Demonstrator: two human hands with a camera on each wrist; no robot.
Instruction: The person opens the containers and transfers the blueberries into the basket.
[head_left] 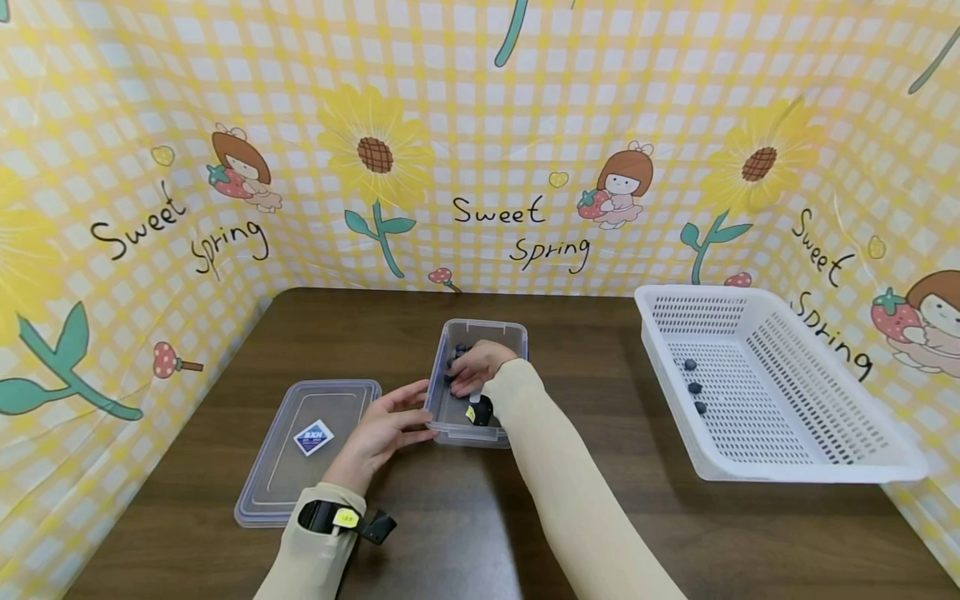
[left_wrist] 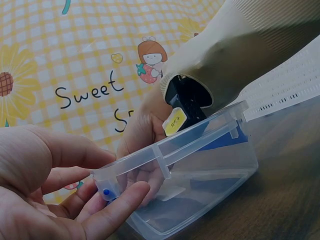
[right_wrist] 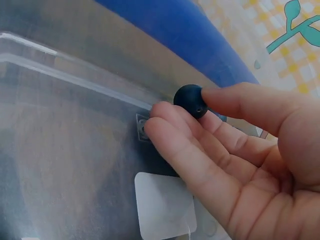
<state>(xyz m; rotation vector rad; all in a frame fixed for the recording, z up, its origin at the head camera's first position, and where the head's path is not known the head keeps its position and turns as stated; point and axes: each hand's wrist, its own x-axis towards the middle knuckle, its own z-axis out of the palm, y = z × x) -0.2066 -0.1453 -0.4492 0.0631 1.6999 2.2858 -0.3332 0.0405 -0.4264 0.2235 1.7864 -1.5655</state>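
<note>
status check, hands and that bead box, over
Left hand steadies clear box by its near wall. Right hand inside box, pinching dark blue bead. Three beads in white basket. Nothing blocking.

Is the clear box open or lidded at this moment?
Open. The box has no lid on it; the lid lies flat on the table beside it, and the right hand reaches inside.
</note>
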